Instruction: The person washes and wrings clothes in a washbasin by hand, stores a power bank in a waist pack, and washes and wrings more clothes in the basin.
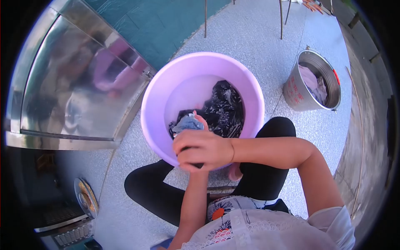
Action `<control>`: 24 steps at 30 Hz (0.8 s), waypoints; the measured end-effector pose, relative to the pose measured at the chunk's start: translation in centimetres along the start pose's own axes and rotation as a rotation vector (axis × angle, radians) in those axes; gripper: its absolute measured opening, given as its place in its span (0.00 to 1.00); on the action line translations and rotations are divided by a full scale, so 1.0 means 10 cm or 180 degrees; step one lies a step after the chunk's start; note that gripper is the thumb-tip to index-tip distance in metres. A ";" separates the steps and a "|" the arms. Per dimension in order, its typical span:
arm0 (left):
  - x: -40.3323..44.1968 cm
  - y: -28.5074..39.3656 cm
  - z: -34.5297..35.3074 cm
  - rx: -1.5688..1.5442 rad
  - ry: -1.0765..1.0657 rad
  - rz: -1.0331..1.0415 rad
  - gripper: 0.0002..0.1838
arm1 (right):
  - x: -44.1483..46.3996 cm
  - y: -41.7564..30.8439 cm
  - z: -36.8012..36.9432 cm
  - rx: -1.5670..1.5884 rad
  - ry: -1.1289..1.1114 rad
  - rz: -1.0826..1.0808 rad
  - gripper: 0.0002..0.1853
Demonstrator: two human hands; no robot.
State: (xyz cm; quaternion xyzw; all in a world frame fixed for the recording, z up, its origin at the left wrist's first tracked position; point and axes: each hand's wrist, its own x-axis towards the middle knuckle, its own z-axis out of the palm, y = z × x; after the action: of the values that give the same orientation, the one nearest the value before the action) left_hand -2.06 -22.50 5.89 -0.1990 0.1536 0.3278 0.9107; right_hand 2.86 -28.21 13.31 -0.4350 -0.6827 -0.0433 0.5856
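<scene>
A purple basin [152, 96] stands between the person's bent knees with water in it. Soaked black cloth [225, 108] lies in the water on its right side. Over the basin's near rim, my left hand [201, 121] is closed on a blue-grey cloth [188, 123], its fingertips showing beyond the bundle. My right hand [204, 149] crosses over it with curled fingers, hiding most of the left hand. Something dark shows between the right fingers, too covered to name.
A metal bucket [296, 91] with pale cloth inside stands at the right. Shiny metal cabinet doors [75, 83] fill the left. Thin metal legs [281, 21] rise at the top. A round dish-like object [85, 198] is at the lower left.
</scene>
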 end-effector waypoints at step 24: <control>0.27 0.05 0.95 0.5568 -0.2797 0.1378 0.21 | -0.50 0.83 -0.49 0.3407 0.3152 0.4546 0.05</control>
State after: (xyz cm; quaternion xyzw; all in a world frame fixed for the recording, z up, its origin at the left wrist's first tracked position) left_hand 1.02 -16.26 12.93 0.7116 0.0235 0.3028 0.6336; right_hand 11.59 -28.58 6.92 -0.3549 0.1253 0.4519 0.8088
